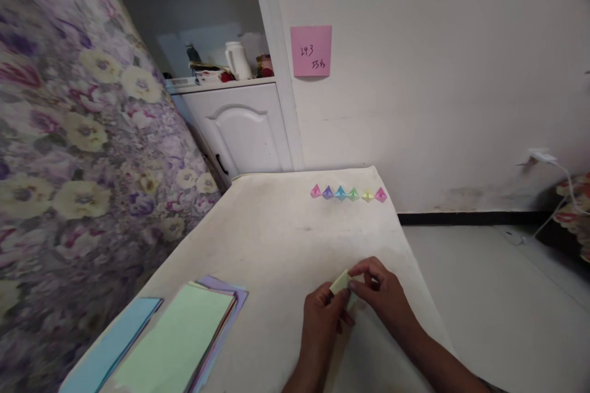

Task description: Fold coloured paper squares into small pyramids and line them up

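Between my two hands is a small folded piece of pale yellow-green paper (340,282), held just above the near right part of the table. My left hand (321,316) grips it from the left and below, fingers curled. At its right corner, my right hand (380,288) pinches the paper between thumb and fingertips. Part of the paper is hidden behind the fingers. Farther back stands a row of several small folded paper shapes, among them a blue one (340,193), a green one (353,194) and a yellow one (367,195).
On the left of the cream-covered table (276,233) lie a stack of light green paper (179,331) over other colours and a pile of blue paper (117,341). A floral curtain (92,135) borders the left side. The wall carries a pink note (311,51).
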### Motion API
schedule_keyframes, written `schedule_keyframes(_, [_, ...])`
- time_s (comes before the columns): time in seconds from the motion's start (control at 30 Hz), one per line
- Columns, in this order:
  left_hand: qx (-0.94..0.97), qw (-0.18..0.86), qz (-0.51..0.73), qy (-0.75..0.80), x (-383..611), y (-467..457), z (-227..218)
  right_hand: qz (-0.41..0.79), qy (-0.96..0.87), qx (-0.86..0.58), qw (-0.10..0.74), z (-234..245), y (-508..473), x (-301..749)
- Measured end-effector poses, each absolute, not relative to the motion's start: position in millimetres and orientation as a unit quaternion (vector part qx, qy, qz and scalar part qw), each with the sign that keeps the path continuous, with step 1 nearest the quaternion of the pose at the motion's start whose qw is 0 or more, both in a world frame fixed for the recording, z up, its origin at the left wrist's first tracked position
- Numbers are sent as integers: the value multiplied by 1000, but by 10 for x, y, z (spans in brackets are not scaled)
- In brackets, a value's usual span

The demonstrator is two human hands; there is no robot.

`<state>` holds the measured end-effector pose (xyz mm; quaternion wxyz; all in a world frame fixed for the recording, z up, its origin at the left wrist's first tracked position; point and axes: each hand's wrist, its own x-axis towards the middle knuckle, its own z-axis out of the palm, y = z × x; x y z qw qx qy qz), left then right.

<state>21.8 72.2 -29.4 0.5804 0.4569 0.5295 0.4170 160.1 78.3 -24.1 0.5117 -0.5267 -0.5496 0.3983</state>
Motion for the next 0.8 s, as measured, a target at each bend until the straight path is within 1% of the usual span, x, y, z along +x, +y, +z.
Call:
schedule_keyframes(0.23, [458, 592, 417, 515, 223, 730, -288, 409, -571, -516, 490, -299, 802, 1596])
schedule_keyframes(0.37, [433, 619, 418, 504, 212, 728, -283, 404, -573, -511, 497, -233, 769, 1564])
schedule_keyframes(0.57, [392, 660, 431, 474, 185, 728, -298, 370, -599, -508, 496, -131, 700, 1503])
schedule_keyframes(0.7, [375, 675, 445, 454, 158, 746, -327, 343, -623, -491, 503, -156, 674, 1491])
schedule_keyframes(0.8, [371, 686, 442, 442, 134, 764, -333, 314, -651, -486, 492, -187, 660, 1497])
